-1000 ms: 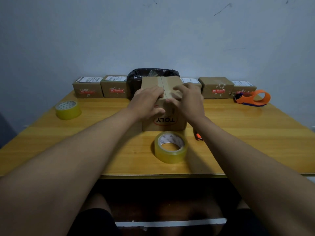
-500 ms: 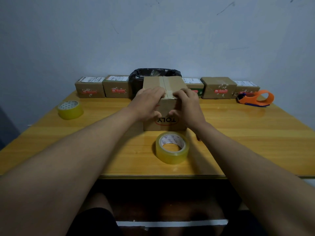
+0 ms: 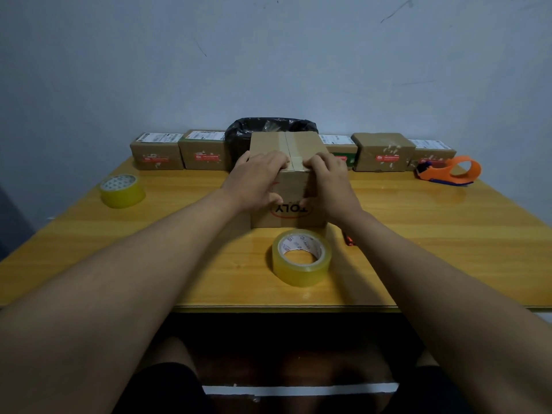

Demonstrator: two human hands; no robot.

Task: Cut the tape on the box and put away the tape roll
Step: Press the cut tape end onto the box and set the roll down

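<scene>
A brown cardboard box [image 3: 294, 186] with a red oval logo stands mid-table, a strip of clear tape [image 3: 286, 146] running along its top seam. My left hand [image 3: 257, 180] and my right hand [image 3: 328, 182] rest on the box's near top edge, fingers pressing down on either side of the tape, thumbs on the front face. A clear tape roll [image 3: 301, 256] lies flat on the table just in front of the box. A small orange cutter [image 3: 348, 240] peeks out by my right forearm, mostly hidden.
A second yellowish tape roll [image 3: 122, 191] lies at the left. An orange tape dispenser [image 3: 451, 174] sits at the back right. Several small cardboard parcels [image 3: 383, 152] and a black-lined bin [image 3: 239, 134] line the wall. The wooden table's near edge [image 3: 283, 308] is below the roll.
Both hands have slid slightly toward me along the box top to its near edge, thumbs now on the front face. The tape roll has not moved.
</scene>
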